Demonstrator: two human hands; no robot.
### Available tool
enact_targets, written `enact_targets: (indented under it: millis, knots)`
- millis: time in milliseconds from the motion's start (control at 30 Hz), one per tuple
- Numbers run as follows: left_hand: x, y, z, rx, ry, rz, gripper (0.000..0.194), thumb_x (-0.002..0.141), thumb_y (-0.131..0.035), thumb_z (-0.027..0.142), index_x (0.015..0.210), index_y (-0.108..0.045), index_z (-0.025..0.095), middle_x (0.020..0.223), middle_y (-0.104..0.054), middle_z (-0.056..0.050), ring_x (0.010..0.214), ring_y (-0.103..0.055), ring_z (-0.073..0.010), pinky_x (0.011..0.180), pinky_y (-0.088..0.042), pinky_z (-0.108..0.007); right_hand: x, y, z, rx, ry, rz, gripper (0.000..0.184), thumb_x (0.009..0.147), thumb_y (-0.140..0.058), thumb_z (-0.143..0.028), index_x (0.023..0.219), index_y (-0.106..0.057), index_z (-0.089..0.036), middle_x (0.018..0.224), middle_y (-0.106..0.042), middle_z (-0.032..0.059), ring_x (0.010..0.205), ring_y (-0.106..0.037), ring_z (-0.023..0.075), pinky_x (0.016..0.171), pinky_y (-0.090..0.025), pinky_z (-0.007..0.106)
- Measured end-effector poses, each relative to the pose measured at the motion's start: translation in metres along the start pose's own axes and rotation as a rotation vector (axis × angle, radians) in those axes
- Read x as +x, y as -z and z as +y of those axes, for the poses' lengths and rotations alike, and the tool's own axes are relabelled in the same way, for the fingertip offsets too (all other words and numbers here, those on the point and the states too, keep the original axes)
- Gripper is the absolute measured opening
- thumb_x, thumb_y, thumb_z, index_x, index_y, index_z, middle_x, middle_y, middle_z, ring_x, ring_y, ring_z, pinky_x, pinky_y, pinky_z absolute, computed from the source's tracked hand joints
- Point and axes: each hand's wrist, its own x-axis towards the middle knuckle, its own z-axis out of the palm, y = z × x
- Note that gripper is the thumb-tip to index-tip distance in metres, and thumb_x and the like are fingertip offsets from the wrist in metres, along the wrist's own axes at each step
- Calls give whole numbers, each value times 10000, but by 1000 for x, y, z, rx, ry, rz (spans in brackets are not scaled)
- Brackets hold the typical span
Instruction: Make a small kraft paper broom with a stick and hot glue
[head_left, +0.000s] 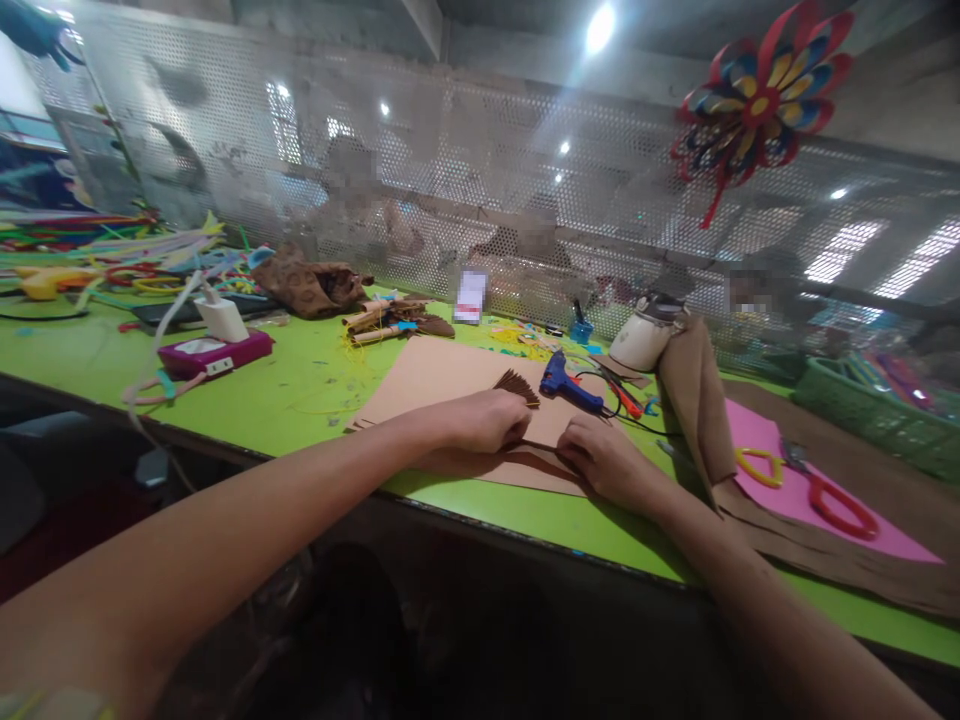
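Note:
My left hand [496, 420] is closed, knuckles up, over light brown paper sheets [427, 375] on the table. From behind its fingers fans out a dark brown fringed paper piece [519, 388]; the gripped part is hidden. A thin dark brown strip [541, 447] runs between my two hands, low over the sheets. My right hand [604, 455] pinches the strip's right end between thumb and fingers. Whether strip and fringed piece are one thing, I cannot tell. Just beyond my hands lies a blue glue gun [574, 385], nozzle toward the right.
Scissors [799, 460] with yellow and red handles lie on pink paper [757, 430] at right, beside folded brown paper [694, 400]. A green basket [870, 410] stands behind. On the left are a purple power strip [217, 353] and brown rolled pieces [382, 318]; a phone [470, 297] leans against the mesh.

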Motion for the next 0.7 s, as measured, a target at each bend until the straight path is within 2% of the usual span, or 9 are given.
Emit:
enact_targets:
  millis: [233, 400, 500, 600, 700]
  knots:
    - [-9, 2, 3, 75, -80, 47, 70, 745, -516, 140, 720, -582, 137, 762, -571, -66, 673, -476, -145, 592, -354, -249, -8, 1, 0, -20, 18, -6, 181, 844, -435, -118, 710, -543, -178, 769, -531, 43, 757, -471, 160, 666, -367, 274]
    - [-19, 5, 14, 179, -133, 124, 104, 745, -500, 160, 760, -599, 130, 782, -583, -83, 753, -497, -175, 680, -373, -273, -12, -1, -5, -157, 67, -33, 100, 811, -470, -117, 751, -524, -175, 794, -515, 57, 778, -455, 179, 677, -372, 296]
    - [-13, 8, 17, 207, -59, 55, 151, 740, -499, 194, 728, -633, 126, 717, -600, -84, 657, -496, -167, 610, -354, -275, -14, -1, -11, -267, 80, -34, 130, 827, -452, -121, 727, -515, -176, 781, -508, 61, 777, -444, 190, 670, -365, 312]
    - [6, 10, 17, 186, 39, -58, 272, 801, -445, 243, 704, -664, 114, 662, -619, -90, 530, -454, -140, 529, -308, -270, -16, -1, -16, -327, 99, -18, 132, 842, -445, -130, 750, -529, -172, 791, -513, 71, 792, -441, 202, 678, -370, 323]
    - [26, 10, 14, 139, 81, -137, 352, 849, -408, 292, 745, -680, 95, 696, -646, -96, 521, -451, -131, 522, -298, -263, -18, 0, -19, -356, 107, 17, 134, 856, -432, -140, 783, -541, -165, 792, -513, 80, 802, -438, 210, 702, -381, 335]
